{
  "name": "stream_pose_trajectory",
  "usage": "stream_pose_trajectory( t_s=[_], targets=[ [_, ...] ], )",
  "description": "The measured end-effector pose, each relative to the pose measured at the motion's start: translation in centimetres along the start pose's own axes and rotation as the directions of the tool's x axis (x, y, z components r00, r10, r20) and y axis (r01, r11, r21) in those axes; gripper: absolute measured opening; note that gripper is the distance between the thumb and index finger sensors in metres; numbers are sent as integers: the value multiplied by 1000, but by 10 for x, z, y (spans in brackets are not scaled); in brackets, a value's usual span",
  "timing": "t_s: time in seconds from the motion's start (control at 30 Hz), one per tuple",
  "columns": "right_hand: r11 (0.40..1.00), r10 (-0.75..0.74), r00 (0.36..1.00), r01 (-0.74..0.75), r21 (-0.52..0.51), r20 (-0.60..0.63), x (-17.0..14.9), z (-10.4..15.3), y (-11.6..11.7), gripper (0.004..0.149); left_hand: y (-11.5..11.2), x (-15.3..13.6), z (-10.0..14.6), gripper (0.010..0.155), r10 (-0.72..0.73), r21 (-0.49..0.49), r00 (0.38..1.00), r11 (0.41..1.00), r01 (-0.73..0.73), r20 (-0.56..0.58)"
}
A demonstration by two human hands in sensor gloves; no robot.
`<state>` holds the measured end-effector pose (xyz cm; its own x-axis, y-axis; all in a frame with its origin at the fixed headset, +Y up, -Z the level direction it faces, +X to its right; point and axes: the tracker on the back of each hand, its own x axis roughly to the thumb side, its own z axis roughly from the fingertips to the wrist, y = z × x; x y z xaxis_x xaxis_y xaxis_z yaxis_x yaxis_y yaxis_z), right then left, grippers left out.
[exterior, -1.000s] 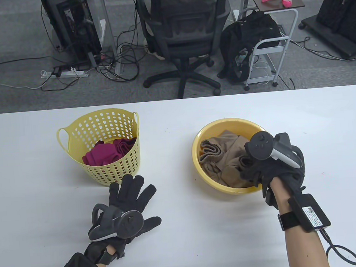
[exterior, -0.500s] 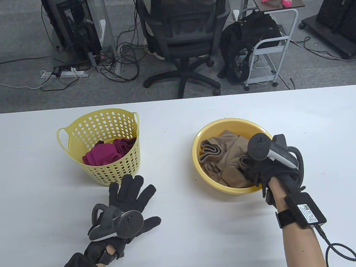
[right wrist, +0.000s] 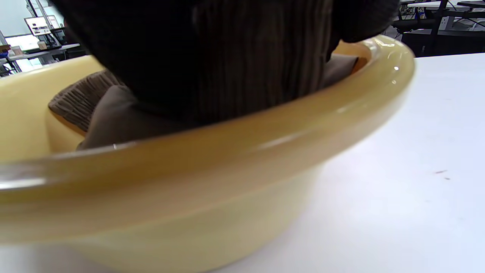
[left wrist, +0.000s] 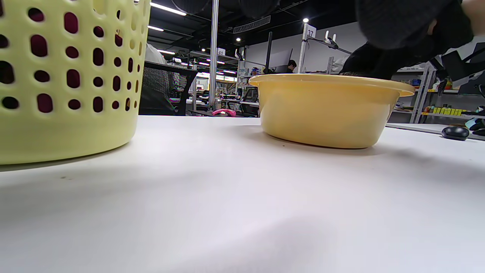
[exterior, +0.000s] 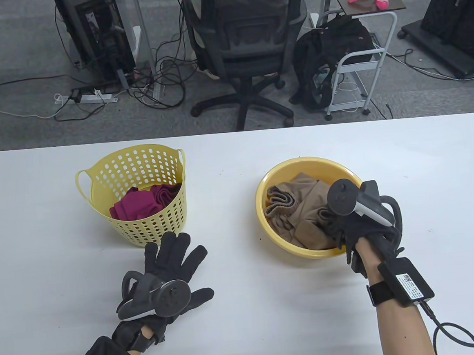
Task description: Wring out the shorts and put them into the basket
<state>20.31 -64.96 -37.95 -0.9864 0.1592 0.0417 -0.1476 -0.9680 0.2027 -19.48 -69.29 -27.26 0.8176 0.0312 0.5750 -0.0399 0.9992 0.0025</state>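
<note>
Two hands: left grip (exterior: 174, 268) flat, open; right grip (exterior: 343, 226) clutching shorts (exterior: 301, 213), table view only.

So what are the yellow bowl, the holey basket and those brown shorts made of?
The bowl looks like smooth glossy plastic, with light glinting off its rim. The basket seems a matte moulded plastic, its walls punched with regular holes. The shorts appear to be soft woven fabric that creases, with a ribbed, probably elastic waistband.
</note>
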Motion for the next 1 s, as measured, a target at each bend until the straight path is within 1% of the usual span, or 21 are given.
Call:
stream_pose_trajectory(
  t_s=[0.2, 0.33, 0.6, 0.77, 1.0],
  targets=[
    [999, -25, 999, 25, -23, 20, 3, 6, -10, 64, 0, 0, 0, 91, -3, -1, 1000, 1000, 3, -2],
    [997, -46, 998, 49, -59, 44, 7, 12, -19, 64, 0, 0, 0, 91, -5, -3, 1000, 1000, 5, -3],
    [979, -159, 982, 171, -109, 105, 16, 25, -42, 65, 1, -1, 0, 92, -5, 0, 1000, 1000, 5, -5],
    [958, -244, 955, 264, -113, 168, 27, 32, -55, 66, 1, -1, 0, 92, -8, 3, 1000, 1000, 8, -4],
    [900, -386, 883, 424, -100, 266, 42, 41, -71, 66, 2, -1, 1, 92, -11, 5, 1000, 1000, 11, -5]
  ],
)
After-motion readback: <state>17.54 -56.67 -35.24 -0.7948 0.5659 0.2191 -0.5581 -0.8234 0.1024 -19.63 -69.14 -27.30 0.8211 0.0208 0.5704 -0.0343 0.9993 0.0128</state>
